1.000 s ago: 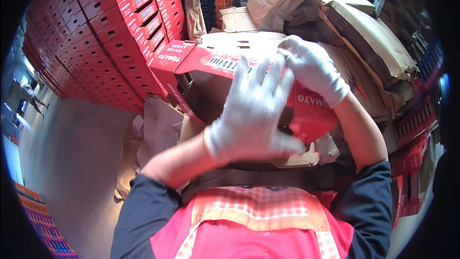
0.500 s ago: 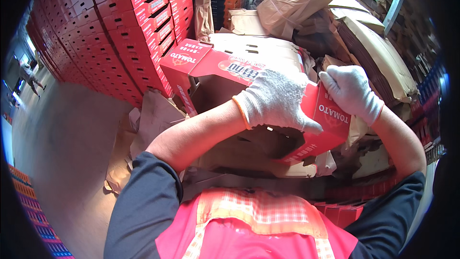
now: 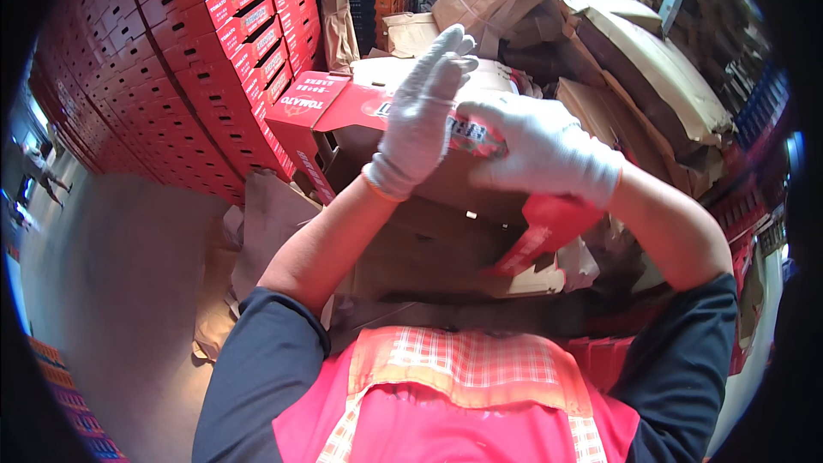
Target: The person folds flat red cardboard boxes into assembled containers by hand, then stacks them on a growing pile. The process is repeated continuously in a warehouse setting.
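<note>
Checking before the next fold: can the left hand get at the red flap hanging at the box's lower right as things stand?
Probably not directly. The left hand is raised flat against the top of the red carton, and the right hand and its forearm lie between it and the hanging red flap. The right hand is nearer.

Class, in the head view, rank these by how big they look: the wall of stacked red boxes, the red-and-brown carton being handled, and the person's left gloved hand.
1. Stacked red boxes.
2. Carton, partly hidden by the arms.
3. Left hand, which looks large only because it is near the camera.
</note>
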The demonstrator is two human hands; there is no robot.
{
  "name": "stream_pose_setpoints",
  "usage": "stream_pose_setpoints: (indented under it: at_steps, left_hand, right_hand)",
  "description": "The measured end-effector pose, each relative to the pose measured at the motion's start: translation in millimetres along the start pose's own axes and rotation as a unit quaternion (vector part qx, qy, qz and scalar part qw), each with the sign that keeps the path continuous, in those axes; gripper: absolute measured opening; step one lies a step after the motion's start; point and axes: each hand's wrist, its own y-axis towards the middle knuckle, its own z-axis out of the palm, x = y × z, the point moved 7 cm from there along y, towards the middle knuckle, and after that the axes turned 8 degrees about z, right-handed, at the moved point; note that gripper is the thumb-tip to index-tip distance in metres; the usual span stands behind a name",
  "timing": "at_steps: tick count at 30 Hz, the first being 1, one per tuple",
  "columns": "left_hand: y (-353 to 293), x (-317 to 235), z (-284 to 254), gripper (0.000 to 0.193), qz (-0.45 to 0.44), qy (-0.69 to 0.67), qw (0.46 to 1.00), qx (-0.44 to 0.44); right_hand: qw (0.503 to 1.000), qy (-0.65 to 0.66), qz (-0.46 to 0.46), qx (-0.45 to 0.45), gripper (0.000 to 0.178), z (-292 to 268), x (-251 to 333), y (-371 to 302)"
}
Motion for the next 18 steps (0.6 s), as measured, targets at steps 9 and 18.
stream_pose_setpoints:
  at_steps: [9,18]
  left_hand:
    - [-121.8,-99.2,-55.0,0.055,0.141,0.401,0.904,0.055]
    - [-50.6,-27.3,74.2,0.086,0.098,0.526,0.774,0.337]
  right_hand:
    - [0.856,0.438,0.270,-0.061,0.048,-0.7,-178.5,-69.9]
    - [0.845,0.219,0.478,-0.096,0.028,235.9,-216.9,-216.1]
